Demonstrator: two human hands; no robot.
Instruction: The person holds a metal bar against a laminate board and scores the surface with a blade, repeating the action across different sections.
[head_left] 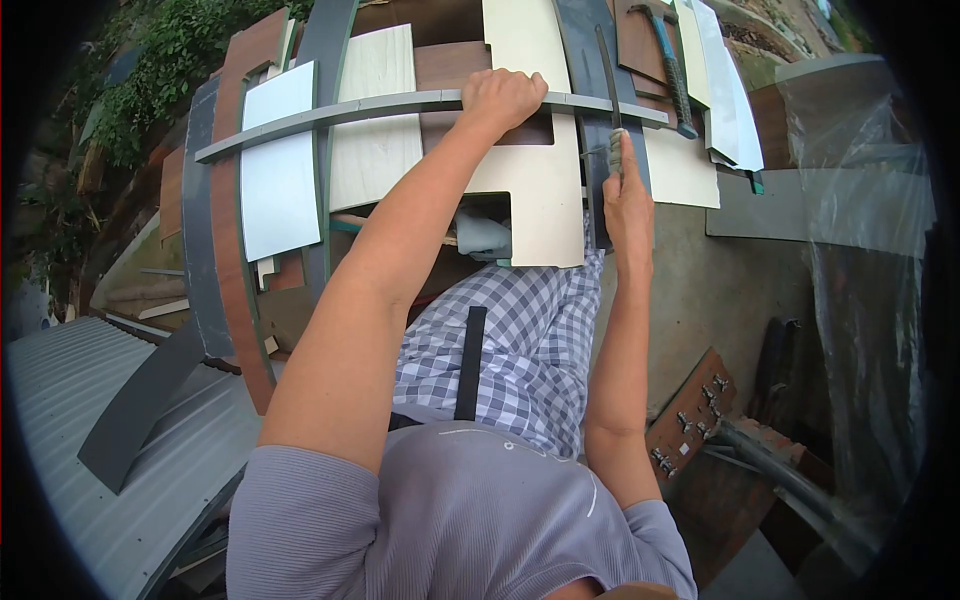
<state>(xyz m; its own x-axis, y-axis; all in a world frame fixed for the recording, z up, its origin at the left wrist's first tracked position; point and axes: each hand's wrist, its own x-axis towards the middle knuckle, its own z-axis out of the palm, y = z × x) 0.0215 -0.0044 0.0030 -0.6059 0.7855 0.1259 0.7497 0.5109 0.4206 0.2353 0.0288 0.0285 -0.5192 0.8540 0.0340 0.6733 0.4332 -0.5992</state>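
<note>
From where I stand, the long grey strip (395, 107) runs crosswise over a spread of boards in front of the person, reaching past the outer boards on the left side. The left hand (503, 98) lies on top of it, right of its middle, fingers curled down and clamped on it. Nearer the strip's right end, a long narrow blade (606, 72) crosses it, pointing away from the person; I can't tell whether the two touch. The right hand (628, 205) has its fingers clamped around the blade's wrapped handle (617, 150), the forefinger laid straight along it.

Under the strip I see a white board (281, 165), a pale wood-grain board (377, 165), a cream board (545, 205) with notches cut in it, and a dark board (600, 215) below the blade. Just beside the strip's right end lies a hammer (668, 60), its blue-and-black handle toward the person.

Farther out, ribbed metal sheeting (80, 400) slopes away at the left, with a dark curved piece (140, 415) on it. Clear plastic (860, 280) hangs at the right, and leafy plants (150, 100) grow beyond the boards on the far left.
</note>
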